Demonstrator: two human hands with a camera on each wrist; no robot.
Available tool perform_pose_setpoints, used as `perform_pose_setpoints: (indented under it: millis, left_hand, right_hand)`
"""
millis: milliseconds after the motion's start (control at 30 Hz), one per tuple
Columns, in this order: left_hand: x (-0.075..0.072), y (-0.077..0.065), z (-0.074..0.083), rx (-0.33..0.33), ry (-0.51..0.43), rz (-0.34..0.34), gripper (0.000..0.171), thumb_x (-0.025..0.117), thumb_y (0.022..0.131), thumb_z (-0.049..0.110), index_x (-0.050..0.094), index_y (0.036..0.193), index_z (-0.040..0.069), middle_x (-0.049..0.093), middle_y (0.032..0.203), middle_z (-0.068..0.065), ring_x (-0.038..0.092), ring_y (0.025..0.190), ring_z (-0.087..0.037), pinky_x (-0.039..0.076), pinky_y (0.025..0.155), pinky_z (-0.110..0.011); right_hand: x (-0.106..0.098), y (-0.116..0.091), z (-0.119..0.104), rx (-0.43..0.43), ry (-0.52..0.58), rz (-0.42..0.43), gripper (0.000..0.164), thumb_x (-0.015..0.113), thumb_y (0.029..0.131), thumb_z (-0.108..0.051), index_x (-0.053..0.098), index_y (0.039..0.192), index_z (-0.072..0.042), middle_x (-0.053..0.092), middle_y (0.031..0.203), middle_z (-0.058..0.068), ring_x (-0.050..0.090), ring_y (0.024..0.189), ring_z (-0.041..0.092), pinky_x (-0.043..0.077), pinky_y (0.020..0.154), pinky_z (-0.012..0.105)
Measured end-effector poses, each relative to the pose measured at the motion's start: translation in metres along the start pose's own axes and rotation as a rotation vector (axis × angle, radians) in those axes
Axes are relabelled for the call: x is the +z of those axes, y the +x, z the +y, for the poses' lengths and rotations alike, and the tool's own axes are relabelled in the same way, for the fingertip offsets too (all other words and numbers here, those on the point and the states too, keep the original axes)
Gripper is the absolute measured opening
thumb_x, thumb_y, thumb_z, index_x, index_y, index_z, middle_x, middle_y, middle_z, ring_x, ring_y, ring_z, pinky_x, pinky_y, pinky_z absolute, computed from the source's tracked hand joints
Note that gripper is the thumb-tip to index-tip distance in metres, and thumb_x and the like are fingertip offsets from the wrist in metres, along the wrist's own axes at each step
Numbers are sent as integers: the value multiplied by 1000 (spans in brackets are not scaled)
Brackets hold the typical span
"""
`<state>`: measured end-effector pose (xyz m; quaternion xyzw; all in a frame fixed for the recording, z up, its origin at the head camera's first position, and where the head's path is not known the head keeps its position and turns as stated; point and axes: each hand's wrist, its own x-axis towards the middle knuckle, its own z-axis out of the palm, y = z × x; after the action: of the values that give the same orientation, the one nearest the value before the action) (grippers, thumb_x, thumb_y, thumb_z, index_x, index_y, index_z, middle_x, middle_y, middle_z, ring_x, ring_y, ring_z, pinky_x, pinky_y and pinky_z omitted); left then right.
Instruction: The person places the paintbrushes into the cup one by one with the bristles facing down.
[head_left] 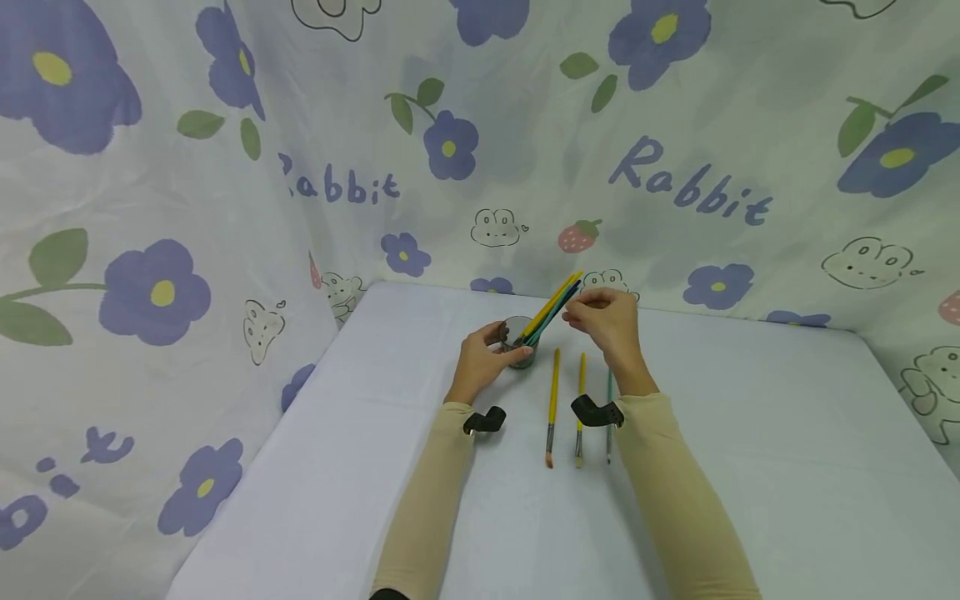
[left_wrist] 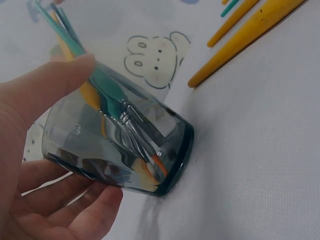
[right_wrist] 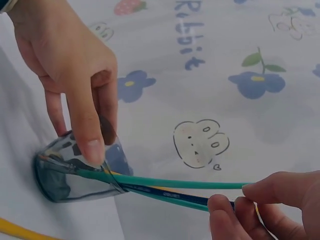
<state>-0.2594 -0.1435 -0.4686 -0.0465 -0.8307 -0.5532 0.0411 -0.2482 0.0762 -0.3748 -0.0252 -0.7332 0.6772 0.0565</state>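
Near the tabletop's [head_left: 750, 433] far edge, your left grip [head_left: 480, 358] holds the glass tumbler [left_wrist: 75, 132], several paintbrushes [head_left: 550, 308] inside; your right grip [head_left: 611, 329] pinches (it seems) handles [right_wrist: 185, 184]. Three loose paintbrushes [head_left: 553, 387] remain outside.

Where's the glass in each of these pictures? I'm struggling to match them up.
Head: just right of and below the middle, the glass holding paintbrushes.
Left wrist: left of the middle, large and tilted, the glass.
Right wrist: lower left, also tilted, the glass.
Shared landmark: the left hand gripping the glass shows in all three views.
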Motion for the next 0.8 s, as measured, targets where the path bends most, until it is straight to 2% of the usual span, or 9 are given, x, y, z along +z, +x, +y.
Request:
perform_pose_setpoints:
  millis: [367, 800]
  left_hand:
    - [0, 1, -2, 11, -7, -8, 83, 89, 80, 41, 57, 146, 3, 65, 140, -18, 61, 132, -33, 58, 107, -43]
    - [1, 1, -3, -2, 2, -1, 84, 90, 80, 41, 57, 147, 4, 66, 140, -13, 61, 134, -32, 58, 107, -43]
  right_hand:
    - [-34, -3, 4, 2, -34, 63, 20, 75, 94, -9, 67, 105, 6, 69, 80, -7, 74, 70, 5, 64, 72, 19]
    - [-76, -15, 17, 48, -144, 106, 31, 73, 95, -14, 65, 116, 7, 67, 83, -10, 73, 70, 3, 63, 71, 17]
